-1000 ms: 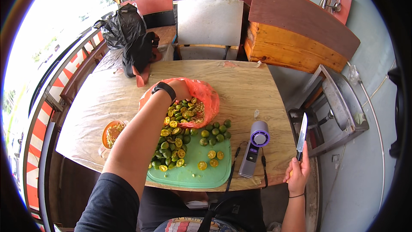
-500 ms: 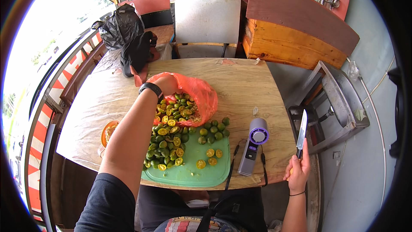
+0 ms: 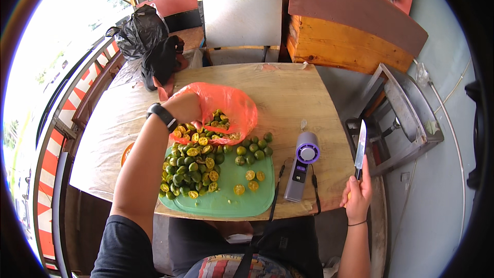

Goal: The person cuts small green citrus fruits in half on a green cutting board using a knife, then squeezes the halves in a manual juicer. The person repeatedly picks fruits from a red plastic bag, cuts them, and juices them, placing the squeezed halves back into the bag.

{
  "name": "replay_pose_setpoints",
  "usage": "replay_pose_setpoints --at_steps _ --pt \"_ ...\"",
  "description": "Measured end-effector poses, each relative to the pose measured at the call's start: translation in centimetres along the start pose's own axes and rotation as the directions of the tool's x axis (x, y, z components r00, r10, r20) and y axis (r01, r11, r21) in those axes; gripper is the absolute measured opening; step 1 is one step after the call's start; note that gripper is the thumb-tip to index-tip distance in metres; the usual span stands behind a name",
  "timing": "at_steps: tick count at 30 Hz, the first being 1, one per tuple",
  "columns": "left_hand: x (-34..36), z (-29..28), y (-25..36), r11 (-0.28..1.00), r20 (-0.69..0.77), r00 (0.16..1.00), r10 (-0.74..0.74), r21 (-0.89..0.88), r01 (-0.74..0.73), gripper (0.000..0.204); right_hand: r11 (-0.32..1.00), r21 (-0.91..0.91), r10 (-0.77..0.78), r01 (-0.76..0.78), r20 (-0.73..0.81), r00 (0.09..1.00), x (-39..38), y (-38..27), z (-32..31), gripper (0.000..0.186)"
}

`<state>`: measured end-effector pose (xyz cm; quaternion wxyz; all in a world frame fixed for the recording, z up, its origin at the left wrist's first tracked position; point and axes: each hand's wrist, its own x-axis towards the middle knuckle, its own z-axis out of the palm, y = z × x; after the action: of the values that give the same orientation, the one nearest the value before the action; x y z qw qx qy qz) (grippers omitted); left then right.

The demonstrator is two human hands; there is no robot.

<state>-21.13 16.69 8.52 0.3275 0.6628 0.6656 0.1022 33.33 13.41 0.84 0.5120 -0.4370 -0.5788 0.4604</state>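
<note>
My left hand [image 3: 186, 107] is at the left side of a thin red plastic bag [image 3: 236, 104], its fingers curled down and closed on the bag's edge, with the fingertips mostly hidden. Cut green calamansi limes with yellow-orange insides show in the bag's mouth. A pile of cut calamansi [image 3: 188, 169] covers the left of a green cutting board [image 3: 242, 206]. Whole green calamansi [image 3: 252, 150] lie at the board's far right, with several cut halves [image 3: 250, 175] in front of them. Off the table's right edge, my right hand [image 3: 357, 190] grips a knife [image 3: 360, 149], blade pointing up.
A grey-purple handheld fan [image 3: 302, 167] with a black strap lies right of the board. An orange container [image 3: 127, 153] is partly hidden behind my left forearm. Black bags [image 3: 144, 33] sit at the far left corner. A metal-framed stand [image 3: 401, 110] is on the right.
My left hand has drawn back from inside the red bag, toward its left edge. The bag's mouth looks narrower. My right hand still holds the knife upright. The view has shifted slightly.
</note>
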Motion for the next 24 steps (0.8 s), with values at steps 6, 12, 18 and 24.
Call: replay_pose_setpoints --at_steps 6,12,18,24 --pt "-5.5 5.4 8.5 0.972 0.152 0.987 0.054 -0.235 -0.017 0.023 1.000 0.011 0.006 -0.006 0.003 1.000 -0.1 -0.1 0.1 0.062" --pt "-5.7 11.9 12.9 0.946 -0.170 0.930 0.325 0.065 -0.319 0.027 1.000 0.027 -0.014 0.014 -0.005 1.000 -0.2 0.0 0.1 0.063" --pt "-4.8 13.1 13.4 0.952 -0.218 0.927 0.304 0.047 -0.301 0.024 1.000 0.006 -0.013 0.013 -0.011 1.000 -0.2 0.1 0.0 0.063" --pt "-6.1 9.0 8.6 0.956 -0.192 0.945 0.265 0.183 -0.231 0.023 1.000 0.005 -0.002 0.002 -0.009 1.000 -0.2 0.0 0.1 0.062"
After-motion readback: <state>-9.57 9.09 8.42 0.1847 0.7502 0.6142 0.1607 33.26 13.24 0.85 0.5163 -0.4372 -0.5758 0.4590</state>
